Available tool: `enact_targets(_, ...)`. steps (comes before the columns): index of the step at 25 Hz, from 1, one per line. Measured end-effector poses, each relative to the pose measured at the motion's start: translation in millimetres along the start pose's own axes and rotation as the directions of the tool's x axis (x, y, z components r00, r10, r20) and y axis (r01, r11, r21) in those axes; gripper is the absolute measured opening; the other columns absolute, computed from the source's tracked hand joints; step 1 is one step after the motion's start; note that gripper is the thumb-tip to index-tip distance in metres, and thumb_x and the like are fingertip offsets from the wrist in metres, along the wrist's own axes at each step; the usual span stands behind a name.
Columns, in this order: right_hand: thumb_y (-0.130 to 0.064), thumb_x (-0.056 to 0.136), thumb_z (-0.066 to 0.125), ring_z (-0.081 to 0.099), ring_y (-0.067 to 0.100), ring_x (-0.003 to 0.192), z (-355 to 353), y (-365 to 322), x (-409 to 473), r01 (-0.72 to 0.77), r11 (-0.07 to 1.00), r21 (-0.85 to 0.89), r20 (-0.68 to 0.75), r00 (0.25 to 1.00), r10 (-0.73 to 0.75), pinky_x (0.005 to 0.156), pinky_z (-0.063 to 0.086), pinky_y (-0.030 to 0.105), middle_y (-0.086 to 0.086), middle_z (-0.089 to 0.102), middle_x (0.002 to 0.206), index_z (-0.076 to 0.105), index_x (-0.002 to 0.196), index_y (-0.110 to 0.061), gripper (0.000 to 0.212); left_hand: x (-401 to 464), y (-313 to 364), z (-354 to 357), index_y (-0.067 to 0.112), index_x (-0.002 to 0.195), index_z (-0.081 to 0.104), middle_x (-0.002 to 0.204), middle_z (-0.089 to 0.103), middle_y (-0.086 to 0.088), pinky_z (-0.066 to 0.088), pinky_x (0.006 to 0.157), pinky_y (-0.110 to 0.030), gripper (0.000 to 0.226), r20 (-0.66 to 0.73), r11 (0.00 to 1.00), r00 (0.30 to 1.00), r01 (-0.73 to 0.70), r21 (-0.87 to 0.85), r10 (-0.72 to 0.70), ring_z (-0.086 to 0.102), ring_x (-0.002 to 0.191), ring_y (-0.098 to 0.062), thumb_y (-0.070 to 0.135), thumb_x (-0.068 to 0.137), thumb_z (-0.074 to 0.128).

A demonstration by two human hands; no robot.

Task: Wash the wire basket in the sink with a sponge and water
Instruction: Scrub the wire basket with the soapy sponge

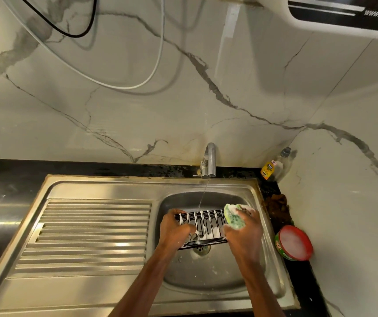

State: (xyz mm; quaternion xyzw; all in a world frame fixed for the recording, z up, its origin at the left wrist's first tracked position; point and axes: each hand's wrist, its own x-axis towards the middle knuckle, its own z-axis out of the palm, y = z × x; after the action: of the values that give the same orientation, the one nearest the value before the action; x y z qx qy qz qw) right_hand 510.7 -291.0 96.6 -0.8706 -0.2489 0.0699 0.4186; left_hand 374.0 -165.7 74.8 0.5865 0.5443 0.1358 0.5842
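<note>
— Head view: where is the wire basket (203, 226)?

— Over the sink (208, 277) bowl, above the drain (202, 248), foam on its bars. The left hand (176, 228) is curled around its left end.

— The right hand (244, 234)?

— It grips the soapy sponge (234, 216) against the basket's right end. A thin stream falls from the tap (209, 160).

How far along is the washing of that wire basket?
Done: the wire basket is already soaped, with foam on its bars. In hand: the left hand steadies it over the sink while the right hand holds the sponge at its end. Left: rinsing under the tap, which runs thinly.
</note>
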Motion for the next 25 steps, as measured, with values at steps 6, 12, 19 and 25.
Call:
enact_targets(6, 0.006, 0.078, 0.071, 0.067, 0.029, 0.111, 7.6, -2.1, -5.8, 0.260, 0.929, -0.263, -0.031, 0.960, -0.277, 0.088, 0.058, 0.037, 0.013, 0.069, 0.123, 0.067, 0.127, -0.008, 0.051, -0.5, 4.2, 2.3, 0.027, 0.110, 0.059, 0.095, 0.071, 0.004, 0.060, 0.063, -0.028, 0.052, -0.032, 1.000, 0.999, -0.016, 0.003, 0.016, 0.071, 0.082, -0.015, 0.006, 0.068, 0.082)
enact_targets(12, 0.012, 0.086, 0.048, 0.068, 0.030, 0.114, 18.0, 22.0, -11.5, 0.558, 0.765, -0.322, 0.098, 0.823, -0.559, 0.072, 0.064, 0.040, 0.009, 0.062, 0.135, 0.069, 0.123, -0.006, 0.047, -4.9, 8.1, -0.2, 0.026, 0.102, 0.062, 0.090, 0.071, 0.009, 0.062, 0.067, -0.030, 0.044, -0.038, 1.000, 0.999, -0.018, -0.016, 0.018, 0.071, 0.080, -0.012, 0.004, 0.069, 0.081)
enact_targets(19, 0.026, 0.075, 0.058, 0.076, 0.018, 0.090, 4.1, 30.5, -16.3, 0.427, 0.875, -0.228, 0.027, 0.901, -0.432, 0.061, 0.053, 0.012, 0.012, 0.073, 0.118, 0.063, 0.127, -0.015, 0.067, -9.0, 6.7, -5.0, 0.024, 0.110, 0.057, 0.090, 0.066, 0.007, 0.054, 0.060, -0.025, 0.053, -0.051, 0.999, 0.998, -0.031, -0.030, 0.029, 0.065, 0.074, -0.011, -0.001, 0.070, 0.080)
enact_targets(25, 0.015, 0.078, 0.051, 0.072, 0.027, 0.107, 8.2, 54.7, -21.6, 0.494, 0.826, -0.272, 0.093, 0.868, -0.488, 0.077, 0.057, 0.025, 0.013, 0.066, 0.130, 0.064, 0.130, -0.006, 0.057, -8.0, 6.1, -1.7, 0.028, 0.114, 0.051, 0.094, 0.067, 0.003, 0.056, 0.060, -0.029, 0.060, -0.058, 0.998, 0.998, -0.013, -0.061, 0.010, 0.064, 0.072, -0.014, 0.001, 0.070, 0.081)
